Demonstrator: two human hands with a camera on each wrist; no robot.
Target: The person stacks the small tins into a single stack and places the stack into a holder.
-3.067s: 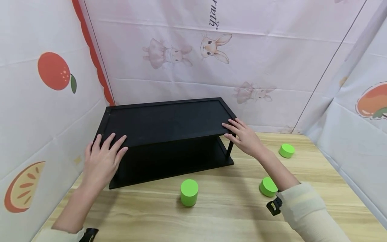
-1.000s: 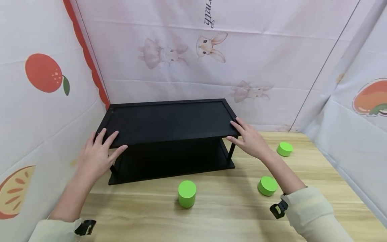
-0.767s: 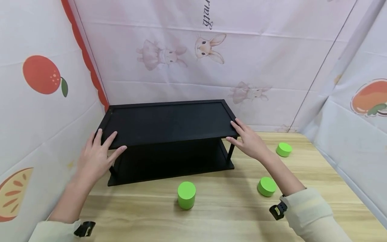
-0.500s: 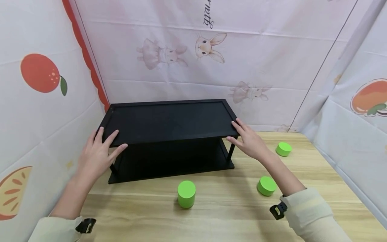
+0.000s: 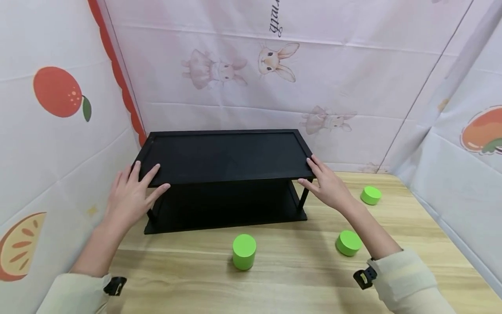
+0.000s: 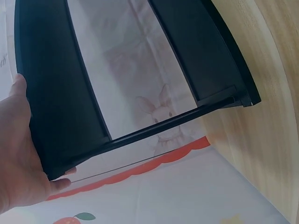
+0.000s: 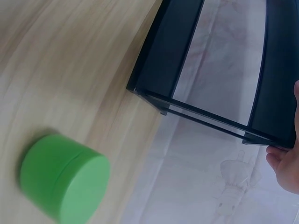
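Observation:
A black two-tier shelf rack (image 5: 227, 157) stands on the wooden table near the back wall. My left hand (image 5: 128, 198) grips the front left corner of its top board, thumb at the front edge and other fingers over the top and side. At the front right corner my right hand (image 5: 328, 185) holds the board in a similar way. In the left wrist view the hand (image 6: 21, 154) wraps the board's corner; in the right wrist view only part of the hand (image 7: 287, 161) shows at the board's end. The lower board (image 5: 227, 211) lies close over the table.
A tall green cylinder (image 5: 244, 252) stands in front of the rack. Two shorter green cylinders, one nearer (image 5: 349, 243) and one farther (image 5: 371, 195), lie to the right by my right forearm. Printed cloth walls (image 5: 235, 96) enclose the table (image 5: 290, 270) at the back and sides.
The rack's left end has shifted back, so its front edge runs more level across the head view. Both hands have stayed at its corners, and the green cylinders have kept their places.

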